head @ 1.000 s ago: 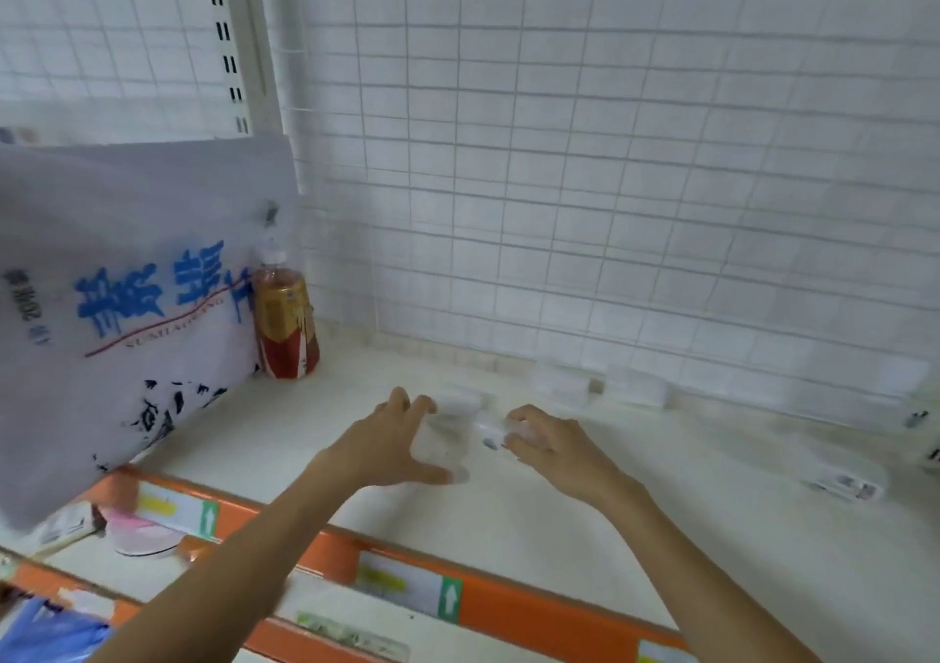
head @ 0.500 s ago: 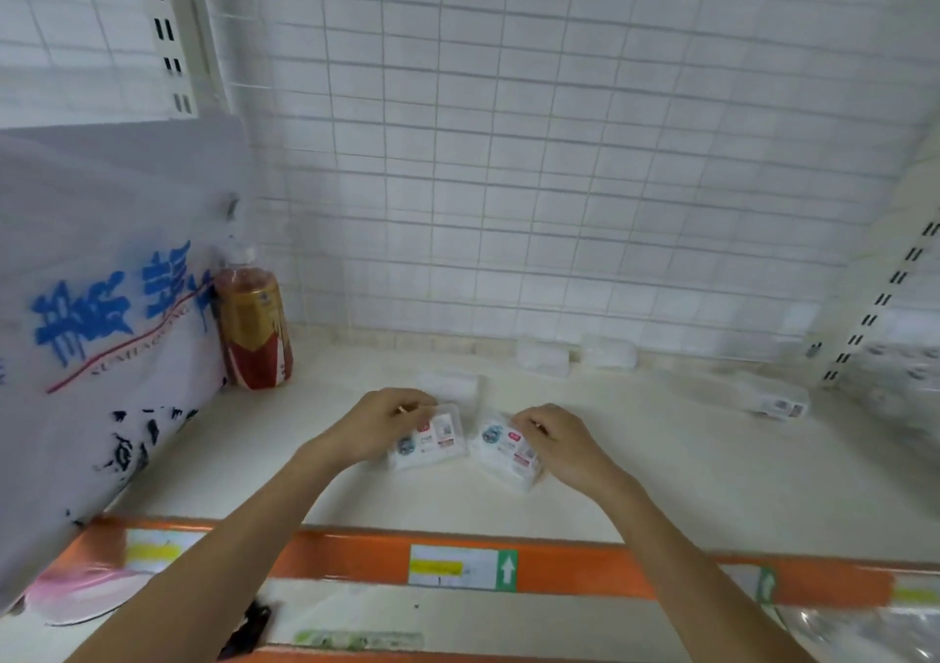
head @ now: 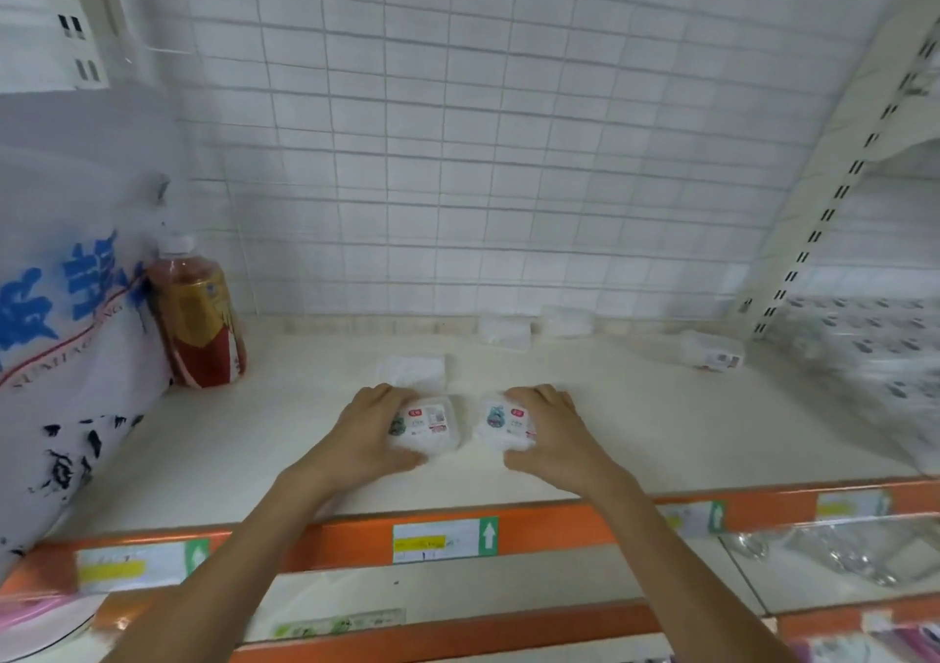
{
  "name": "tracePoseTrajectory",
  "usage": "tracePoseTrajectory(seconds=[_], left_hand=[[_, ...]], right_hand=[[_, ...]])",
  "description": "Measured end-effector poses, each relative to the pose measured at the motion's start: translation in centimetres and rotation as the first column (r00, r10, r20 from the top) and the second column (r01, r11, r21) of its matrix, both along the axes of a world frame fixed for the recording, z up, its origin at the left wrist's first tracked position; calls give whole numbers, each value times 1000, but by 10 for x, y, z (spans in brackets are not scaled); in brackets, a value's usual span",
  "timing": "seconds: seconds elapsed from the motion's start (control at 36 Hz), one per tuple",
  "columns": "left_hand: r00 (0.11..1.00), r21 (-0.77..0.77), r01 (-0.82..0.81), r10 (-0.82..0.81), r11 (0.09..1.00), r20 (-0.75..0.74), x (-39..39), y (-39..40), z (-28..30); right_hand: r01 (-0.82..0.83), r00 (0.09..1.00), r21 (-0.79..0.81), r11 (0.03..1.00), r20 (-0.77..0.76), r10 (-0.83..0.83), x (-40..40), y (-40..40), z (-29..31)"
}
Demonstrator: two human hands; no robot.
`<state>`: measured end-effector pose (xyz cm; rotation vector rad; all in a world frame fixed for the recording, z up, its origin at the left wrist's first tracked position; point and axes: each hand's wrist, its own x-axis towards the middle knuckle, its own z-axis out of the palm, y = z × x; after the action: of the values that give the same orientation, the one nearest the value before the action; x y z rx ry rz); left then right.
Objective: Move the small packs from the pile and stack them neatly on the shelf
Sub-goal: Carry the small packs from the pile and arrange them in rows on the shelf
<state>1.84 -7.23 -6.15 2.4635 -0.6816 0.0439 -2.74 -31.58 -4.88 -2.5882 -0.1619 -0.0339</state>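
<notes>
Both packs now sit flat on the shelf [head: 661, 423], moved nearer the front: left hand [head: 374, 433] grips the left pack [head: 426, 426], right hand [head: 552, 438] grips the right pack [head: 503, 423] (2 placed side by side, not yet stacked).

The white bag [head: 66, 306] bears large blue characters and partly legible Latin letters "SUMI…". Shelf-edge tags [head: 445, 540] show white up-arrows; their print is unreadable.

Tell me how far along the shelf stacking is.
Early. A few small white packs lie loose near the shelf's back wall, none stacked. The left hand and right hand each hold a small labelled pack on the cream shelf. Neat stacking remains.
</notes>
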Motion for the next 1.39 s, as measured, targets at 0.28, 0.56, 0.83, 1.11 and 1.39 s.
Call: tracePoseTrajectory(seconds=[0.28, 0.56, 0.83, 1.11, 1.39], left_hand=[[932, -75, 293, -268, 953, 243, -40, -119, 34], [815, -40, 547, -521, 836, 252, -137, -296, 18], [780, -114, 625, -612, 772, 128, -240, -430, -12], [777, -60, 629, -627, 775, 44, -282, -500, -26], [832, -58, 549, -537, 834, 141, -227, -548, -12]], right_hand=[[241, 937, 8, 970, 257, -235, -97, -99, 21], [521, 818, 9, 854, 281, -502, -254, -246, 6], [624, 752, -25, 781, 290, -592, -388, -353, -26], [640, 733, 100, 762, 222, -644, -448, -418, -49], [531, 824, 199, 824, 107, -557, -389, -483, -46]])
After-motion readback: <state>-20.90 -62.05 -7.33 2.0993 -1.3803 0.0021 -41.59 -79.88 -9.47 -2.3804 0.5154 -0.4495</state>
